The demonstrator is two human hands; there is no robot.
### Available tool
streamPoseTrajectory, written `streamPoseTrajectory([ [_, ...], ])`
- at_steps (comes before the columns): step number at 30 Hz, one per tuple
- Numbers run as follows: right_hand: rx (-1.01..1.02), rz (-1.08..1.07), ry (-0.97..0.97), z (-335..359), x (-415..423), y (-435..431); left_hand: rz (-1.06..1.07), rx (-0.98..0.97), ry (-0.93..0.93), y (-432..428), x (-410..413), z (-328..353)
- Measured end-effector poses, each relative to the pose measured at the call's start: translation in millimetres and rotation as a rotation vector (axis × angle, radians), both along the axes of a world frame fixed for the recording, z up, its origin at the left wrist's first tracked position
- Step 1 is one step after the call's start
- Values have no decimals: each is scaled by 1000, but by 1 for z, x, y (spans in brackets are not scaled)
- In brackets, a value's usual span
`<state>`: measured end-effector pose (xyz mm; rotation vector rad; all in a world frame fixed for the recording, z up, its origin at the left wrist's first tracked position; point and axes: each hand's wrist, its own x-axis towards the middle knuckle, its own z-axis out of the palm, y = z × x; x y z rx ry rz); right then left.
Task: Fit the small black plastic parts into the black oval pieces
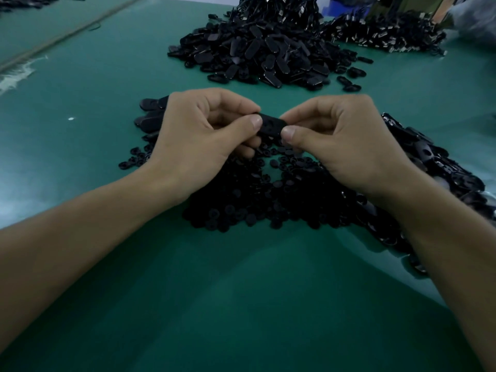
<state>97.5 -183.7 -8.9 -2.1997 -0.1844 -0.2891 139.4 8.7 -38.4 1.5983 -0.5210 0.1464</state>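
Observation:
A black oval piece (270, 124) is held above the green table, pinched at its left end by my left hand (198, 138) and at its right end by my right hand (338, 140). Both thumbs press on its top face, which shows small recesses. Below the hands lies a heap of small black round plastic parts (257, 194). More black oval pieces lie behind my left hand (150, 114) and in a pile along my right forearm (434, 167).
A large pile of black oval pieces (257, 52) sits further back on the green table (107, 103). Behind it stands a heap of black parts with metal tips (383, 33). A blurred person's sleeve (475, 20) shows at the far right.

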Motion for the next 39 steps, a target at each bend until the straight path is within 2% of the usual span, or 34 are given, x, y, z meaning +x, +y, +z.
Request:
streamPoseTrajectory([
  [10, 363, 29, 25, 4, 0, 6, -33, -107, 59, -1, -4, 4],
  [13, 524, 42, 60, 3, -1, 12, -22, -56, 40, 0, -5, 5],
  [15, 525, 63, 87, 1, -2, 18, -23, 0, -29, -1, -7, 5],
  [18, 372, 50, 80, -1, -2, 21, -15, 21, -76, -2, -7, 4],
  [23, -148, -45, -44, -6, -2, 16, -9, -9, -72, -3, -5, 2],
  [27, -379, -70, 36, -5, -3, 13, -20, -19, -57, -2, -5, 2],
  [30, -469, -66, 79, -5, -3, 15, 3, 4, -64, -2, -3, 2],
  [35, -454, -36, 110, -5, 0, 18, 0, 15, -89, -3, -3, 0],
  [39, -512, -42, 57, -8, 2, 21, 6, 25, -47, -2, 0, -2],
])
